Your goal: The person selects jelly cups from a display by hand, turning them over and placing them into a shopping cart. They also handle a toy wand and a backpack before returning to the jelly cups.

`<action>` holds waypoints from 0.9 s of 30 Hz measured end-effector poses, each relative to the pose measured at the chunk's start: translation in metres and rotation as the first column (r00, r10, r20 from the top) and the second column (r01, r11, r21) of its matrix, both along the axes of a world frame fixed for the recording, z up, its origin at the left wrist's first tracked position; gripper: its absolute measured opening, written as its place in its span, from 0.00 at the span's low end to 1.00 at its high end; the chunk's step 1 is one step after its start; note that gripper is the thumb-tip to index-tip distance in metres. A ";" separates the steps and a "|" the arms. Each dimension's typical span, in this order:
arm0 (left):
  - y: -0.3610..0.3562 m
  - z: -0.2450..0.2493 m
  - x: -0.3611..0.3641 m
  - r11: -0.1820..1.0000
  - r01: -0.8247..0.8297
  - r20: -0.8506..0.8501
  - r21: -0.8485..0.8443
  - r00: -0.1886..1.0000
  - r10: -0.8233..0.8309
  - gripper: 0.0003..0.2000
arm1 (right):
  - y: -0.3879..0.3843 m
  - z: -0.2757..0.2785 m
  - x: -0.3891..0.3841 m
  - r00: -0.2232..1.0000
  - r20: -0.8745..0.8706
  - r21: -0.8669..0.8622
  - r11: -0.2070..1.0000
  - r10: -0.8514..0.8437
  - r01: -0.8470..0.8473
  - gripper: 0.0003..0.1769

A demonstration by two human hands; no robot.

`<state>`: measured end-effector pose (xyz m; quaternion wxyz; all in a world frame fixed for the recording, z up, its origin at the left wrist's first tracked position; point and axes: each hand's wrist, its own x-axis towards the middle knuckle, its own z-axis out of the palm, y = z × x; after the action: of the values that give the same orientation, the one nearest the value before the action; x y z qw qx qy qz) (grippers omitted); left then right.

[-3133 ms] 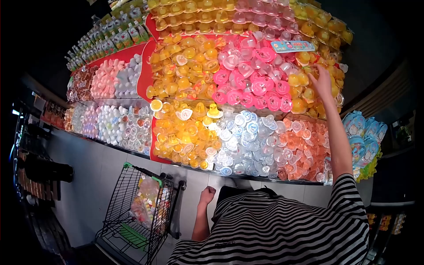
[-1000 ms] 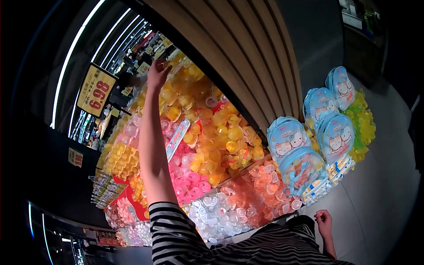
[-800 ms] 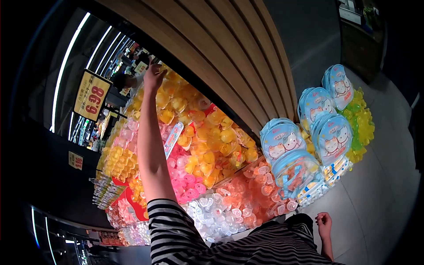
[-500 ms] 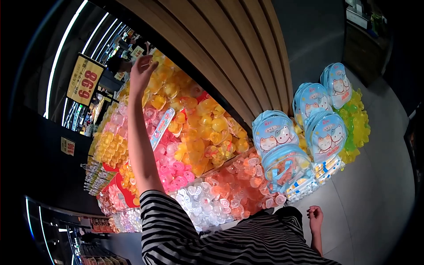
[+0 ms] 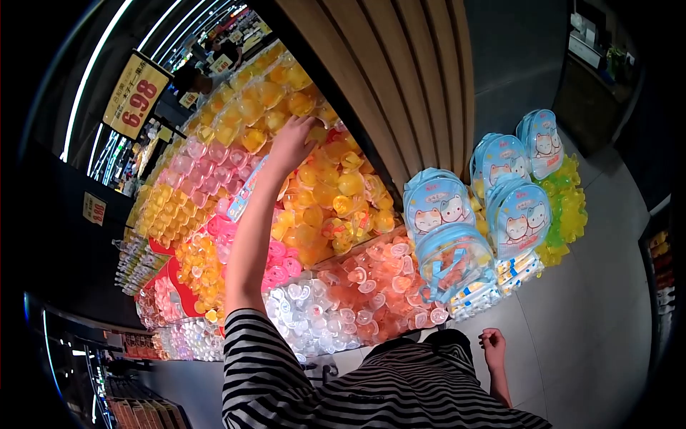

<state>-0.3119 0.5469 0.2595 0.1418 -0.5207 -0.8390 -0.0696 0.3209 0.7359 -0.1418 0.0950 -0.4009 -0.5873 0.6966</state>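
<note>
My left arm, in a black-and-grey striped sleeve, stretches up across the display. My left hand (image 5: 294,140) is at the yellow jelly cups (image 5: 325,175), with thumb and fingers apart; its fingertips are partly lost against the cups. Under the forearm lies a long blue packet (image 5: 246,191), partly covered. Pink jelly cups (image 5: 207,163) are left of the arm. My right hand (image 5: 493,344) hangs low at my side above the floor, its fingers loosely curled with nothing visible in them.
Blue cat-print backpacks (image 5: 437,207) stand at the display's right end beside green packs (image 5: 564,214). A slatted wooden panel (image 5: 386,79) rises behind. Clear cups (image 5: 307,322) and orange cups (image 5: 379,286) fill the near edge. A price sign (image 5: 136,96) hangs left, near another person (image 5: 204,82).
My left hand has moved right and down from above the display to the yellow cups. The view has shifted slightly. My right hand still hangs at my side.
</note>
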 end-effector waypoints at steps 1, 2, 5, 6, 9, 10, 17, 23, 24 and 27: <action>0.005 -0.002 0.003 0.999 -0.023 -0.010 -0.038 1.000 0.022 0.20 | -0.002 -0.004 0.003 1.000 -0.009 0.016 1.000 -0.002 0.002 0.04; 0.007 -0.004 0.005 0.998 -0.030 0.006 -0.063 1.000 0.030 0.21 | -0.003 -0.005 0.007 1.000 -0.005 0.019 1.000 -0.004 0.004 0.04; 0.013 -0.005 0.018 0.991 -0.085 0.026 -0.101 0.996 0.088 0.23 | -0.008 -0.008 0.013 1.000 -0.007 0.025 1.000 -0.008 0.009 0.03; 0.012 -0.006 0.020 0.997 -0.068 0.052 -0.047 0.996 0.070 0.22 | -0.010 -0.008 0.017 1.000 -0.004 0.027 1.000 -0.009 0.009 0.04; 0.002 -0.013 0.029 0.994 -0.024 0.057 0.104 0.998 0.018 0.21 | -0.010 -0.012 0.023 0.999 -0.031 0.090 0.996 0.008 -0.006 0.04; 0.000 -0.010 0.045 0.985 0.004 0.040 0.170 0.999 -0.011 0.20 | -0.006 0.000 0.022 0.997 0.007 0.165 0.983 0.081 -0.081 0.04; -0.060 -0.009 0.271 0.834 -0.135 0.574 0.535 0.783 -0.242 0.07 | -0.006 0.085 -0.037 0.849 0.125 0.297 0.797 0.514 -0.526 0.13; -0.090 0.019 0.374 0.630 0.321 0.099 0.707 0.838 -0.537 0.09 | -0.051 0.143 -0.102 0.583 0.148 0.004 0.588 0.799 -0.809 0.14; -0.098 0.020 0.382 0.616 0.328 0.062 0.716 0.849 -0.524 0.09 | -0.062 0.143 -0.112 0.543 0.092 0.082 0.537 0.835 -0.839 0.13; -0.133 0.023 0.397 0.577 0.319 -0.010 0.752 0.880 -0.474 0.09 | -0.104 0.166 -0.149 0.373 -0.162 0.356 0.407 0.914 -0.841 0.11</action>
<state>0.0853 0.4138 0.2821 0.2375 -0.5843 -0.6093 -0.4805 0.1721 0.6324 0.0241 -0.1521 0.1116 -0.7553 0.6276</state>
